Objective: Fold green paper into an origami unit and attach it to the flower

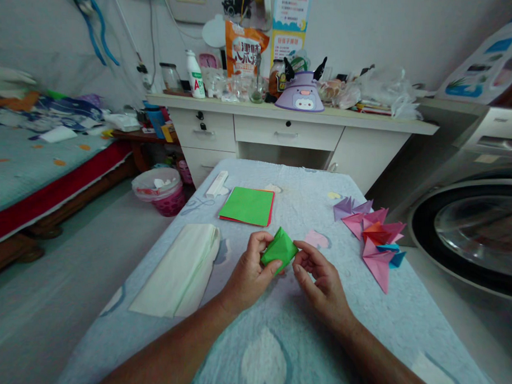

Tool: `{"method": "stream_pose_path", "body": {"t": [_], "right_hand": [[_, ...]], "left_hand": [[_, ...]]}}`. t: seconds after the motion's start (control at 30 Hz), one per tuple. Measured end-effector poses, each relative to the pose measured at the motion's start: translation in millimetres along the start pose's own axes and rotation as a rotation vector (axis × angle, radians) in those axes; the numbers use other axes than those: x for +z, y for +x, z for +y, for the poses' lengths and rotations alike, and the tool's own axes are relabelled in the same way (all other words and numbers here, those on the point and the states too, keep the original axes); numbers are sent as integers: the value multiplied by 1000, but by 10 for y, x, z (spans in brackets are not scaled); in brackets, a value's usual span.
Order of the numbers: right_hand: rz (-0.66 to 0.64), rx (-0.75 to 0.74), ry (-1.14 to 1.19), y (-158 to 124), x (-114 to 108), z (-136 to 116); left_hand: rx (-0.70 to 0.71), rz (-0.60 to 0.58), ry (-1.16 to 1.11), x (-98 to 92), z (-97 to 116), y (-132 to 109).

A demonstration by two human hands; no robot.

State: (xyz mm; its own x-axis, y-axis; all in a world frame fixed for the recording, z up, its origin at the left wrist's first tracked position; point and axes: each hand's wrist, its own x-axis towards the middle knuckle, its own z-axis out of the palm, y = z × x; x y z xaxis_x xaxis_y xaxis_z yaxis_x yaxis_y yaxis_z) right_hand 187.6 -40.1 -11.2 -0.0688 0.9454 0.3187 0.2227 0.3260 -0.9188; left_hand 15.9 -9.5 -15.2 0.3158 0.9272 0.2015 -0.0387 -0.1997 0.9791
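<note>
My left hand [248,273] is closed on a folded green paper piece [280,249], thumb below and fingers over its left side, just above the table. At the paper's right corner, my right hand [320,276] pinches the edge with thumb and fingertips. A stack of square paper sheets [248,206], green on top with red beneath, lies flat farther back on the table. To the right lies a heap of folded paper shapes [377,238] in pink, purple, orange and blue.
The table wears a light blue patterned cloth [286,336]. A folded white cloth [181,270] lies at my left, a small white box [217,184] at the far left. Beyond stand a cluttered desk [287,129], a pink bin [159,191], a bed [37,166] and a washing machine [475,229].
</note>
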Motion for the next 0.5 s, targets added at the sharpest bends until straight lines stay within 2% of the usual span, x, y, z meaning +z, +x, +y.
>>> {"method": "stream_pose_path", "body": {"t": [0.2, 0.5], "right_hand": [[17, -24, -11, -10, -4, -10], [-24, -24, 11, -34, -7, -28]], "left_hand": [[56, 49, 183, -9, 13, -6], [47, -11, 178, -15, -4, -12]]}}
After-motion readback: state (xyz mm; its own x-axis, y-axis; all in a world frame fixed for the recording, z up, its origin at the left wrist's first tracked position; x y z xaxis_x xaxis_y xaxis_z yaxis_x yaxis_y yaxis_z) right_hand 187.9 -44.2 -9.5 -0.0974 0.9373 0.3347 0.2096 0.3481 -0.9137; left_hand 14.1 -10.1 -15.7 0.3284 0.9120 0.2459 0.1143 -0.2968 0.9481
